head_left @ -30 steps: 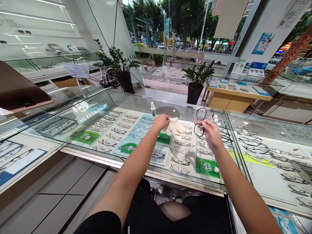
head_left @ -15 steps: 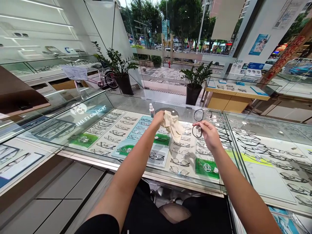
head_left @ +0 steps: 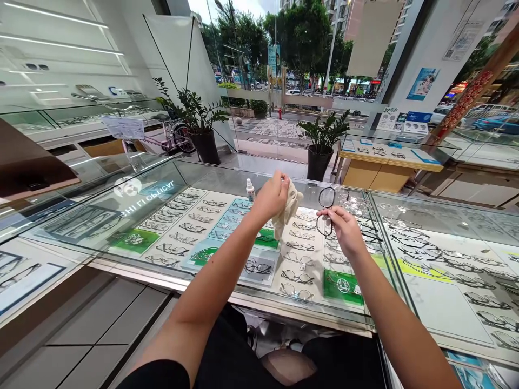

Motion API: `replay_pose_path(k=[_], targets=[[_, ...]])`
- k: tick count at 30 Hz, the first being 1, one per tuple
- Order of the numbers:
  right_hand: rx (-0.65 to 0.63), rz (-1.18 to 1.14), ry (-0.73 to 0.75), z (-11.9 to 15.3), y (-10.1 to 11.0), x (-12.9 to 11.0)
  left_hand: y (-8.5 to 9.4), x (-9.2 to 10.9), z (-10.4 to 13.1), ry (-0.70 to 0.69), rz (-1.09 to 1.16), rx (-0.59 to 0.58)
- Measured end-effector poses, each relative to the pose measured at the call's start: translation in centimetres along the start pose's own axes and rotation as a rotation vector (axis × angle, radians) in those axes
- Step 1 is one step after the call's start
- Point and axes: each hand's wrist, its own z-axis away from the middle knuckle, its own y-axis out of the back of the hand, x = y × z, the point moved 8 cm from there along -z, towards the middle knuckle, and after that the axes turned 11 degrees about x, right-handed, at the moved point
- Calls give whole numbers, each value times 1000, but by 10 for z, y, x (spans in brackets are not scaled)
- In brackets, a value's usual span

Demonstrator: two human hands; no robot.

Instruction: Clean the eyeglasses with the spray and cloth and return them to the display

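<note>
My left hand [head_left: 272,195] is closed on a cream cleaning cloth [head_left: 288,208], which hangs down over the glass counter. To its right, my right hand [head_left: 344,227] pinches a pair of dark round-framed eyeglasses [head_left: 326,198] near the middle. The glasses are held on end, one lens above the fingers and the other below. A gap separates the cloth from the glasses. Just left of the cloth, a small white spray bottle [head_left: 250,190] stands upright on the counter.
Beneath my hands, the glass display counter [head_left: 227,296] holds rows of eyeglasses and green cards [head_left: 344,286]. Two potted plants [head_left: 200,121] stand beyond it before the window. A brown panel [head_left: 32,156] juts in from the left. Another display table [head_left: 385,156] stands at the back right.
My left hand has moved slightly right and turned, lifting and bunching the cloth nearer the glasses. My right hand still holds the glasses, shifted a little left in view.
</note>
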Motion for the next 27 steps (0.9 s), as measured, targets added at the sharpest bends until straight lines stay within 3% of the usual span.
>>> replay_pose_path(k=[4,7,10,16,21,27], targets=[[-15,13,4,0,-1,-1,9,34,-10,-68,-151,-149],[-30,27,10,0,-3,-1,5,41,-13,-75,-230,-277],[-36,32,20,1,-4,-1,0,44,-14,-59,-158,-337],[-62,39,27,3,-8,-3,-17,40,-14,95,226,-350],[-35,48,21,0,-4,-3,-40,34,-1,255,659,-464],[11,78,8,-2,-2,1,-63,30,23,273,936,-508]])
